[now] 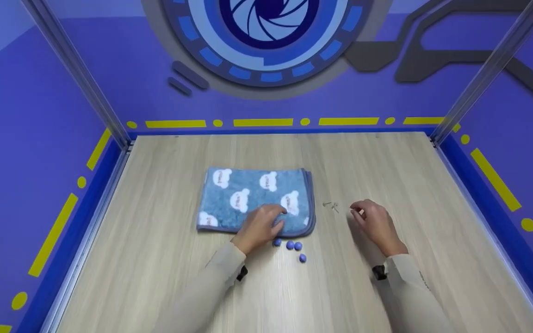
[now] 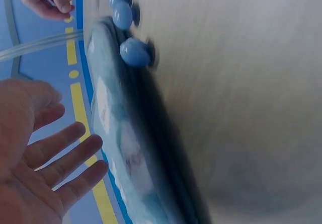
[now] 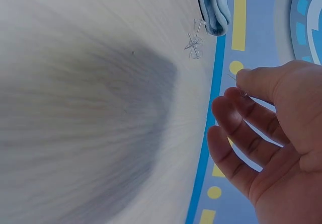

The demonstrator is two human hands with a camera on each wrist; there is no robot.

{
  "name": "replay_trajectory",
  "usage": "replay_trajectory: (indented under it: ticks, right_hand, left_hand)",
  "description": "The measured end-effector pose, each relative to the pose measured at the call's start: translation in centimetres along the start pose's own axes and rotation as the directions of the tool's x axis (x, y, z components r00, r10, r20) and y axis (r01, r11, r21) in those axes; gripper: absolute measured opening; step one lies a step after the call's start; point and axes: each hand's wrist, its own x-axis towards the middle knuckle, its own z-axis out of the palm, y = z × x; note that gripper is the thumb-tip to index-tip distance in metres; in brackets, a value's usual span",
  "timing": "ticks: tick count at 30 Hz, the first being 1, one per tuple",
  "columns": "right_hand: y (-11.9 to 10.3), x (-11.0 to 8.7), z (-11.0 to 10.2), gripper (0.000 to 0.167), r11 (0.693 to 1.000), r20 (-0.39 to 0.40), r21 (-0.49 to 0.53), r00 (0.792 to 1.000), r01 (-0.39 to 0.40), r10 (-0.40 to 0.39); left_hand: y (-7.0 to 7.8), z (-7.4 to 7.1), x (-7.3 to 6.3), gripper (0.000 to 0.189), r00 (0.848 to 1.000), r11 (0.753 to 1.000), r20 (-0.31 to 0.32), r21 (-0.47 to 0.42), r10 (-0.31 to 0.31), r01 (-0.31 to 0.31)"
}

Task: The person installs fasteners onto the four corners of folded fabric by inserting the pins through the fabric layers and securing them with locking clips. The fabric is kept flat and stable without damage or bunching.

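Note:
A folded blue blanket [image 1: 222, 203] with white bear-head prints lies on the table. Over its front right part is my left hand [image 1: 261, 225], fingers spread loosely and holding nothing in the left wrist view. Several blue mushroom-shaped caps [image 1: 290, 245] sit by the blanket's front edge, close to that hand. To the right of the blanket lie a few clear pins [image 1: 334, 207] with thin points. My right hand [image 1: 378, 226], raised above the table right of these, pinches a small clear pin [image 3: 232, 77] between thumb and index finger. Its head is mostly hidden by the fingertips.
The wooden table [image 1: 164, 277] is enclosed by blue panels with yellow marks at the back and both sides. Metal posts [image 1: 81, 74] stand at the back corners. The right hand casts a shadow on the tabletop.

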Motion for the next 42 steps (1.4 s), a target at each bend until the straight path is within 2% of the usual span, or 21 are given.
replay_trajectory:
  ticks: [9,14,17,22,28,33,37,42]
  right_hand:
    - [0.3,-0.4,-0.1,0.008,1.0,0.01,0.005,1.0,-0.028,0.028]
    - [0.2,-0.6,0.1,0.009,0.999,0.023,0.004,0.999,-0.039,0.039]
    - [0.4,-0.9,0.0,0.009,0.999,0.027,0.002,0.999,-0.044,0.044]
    - [0.8,-1.5,-0.2,0.009,0.998,0.025,-0.013,0.997,-0.069,0.069]
    - [0.8,-2.0,-0.5,0.009,0.998,0.018,-0.003,0.998,-0.064,0.064]
    - [0.9,-2.2,-0.5,0.008,0.998,0.019,0.001,0.997,-0.07,0.07]
    - [0.7,-2.2,-0.7,0.009,0.998,0.023,0.022,0.998,-0.065,0.065]
    - [0.3,-1.7,-1.0,0.008,0.999,-0.007,0.035,1.0,-0.023,0.024]
  left_hand:
    - [0.9,1.8,0.3,0.028,0.996,0.998,0.067,0.002,0.055,-0.055]
    - [1.1,2.3,-0.1,0.033,0.988,1.0,0.156,0.01,0.001,-0.002]
    - [1.1,2.5,-0.2,0.034,0.984,1.0,0.179,0.029,-0.016,0.011]
    - [1.3,2.7,0.0,0.034,0.982,0.999,0.188,0.042,-0.019,0.012]
    - [1.6,2.7,0.3,0.029,0.983,0.997,0.182,0.077,-0.008,-0.006]
    - [1.6,2.8,0.4,0.022,0.982,0.998,0.187,0.062,-0.005,-0.006]
    - [1.5,2.9,0.6,0.009,0.988,0.997,0.152,0.066,0.024,-0.035]
    - [1.3,2.8,0.8,0.011,0.991,0.997,0.127,0.064,0.031,-0.039]
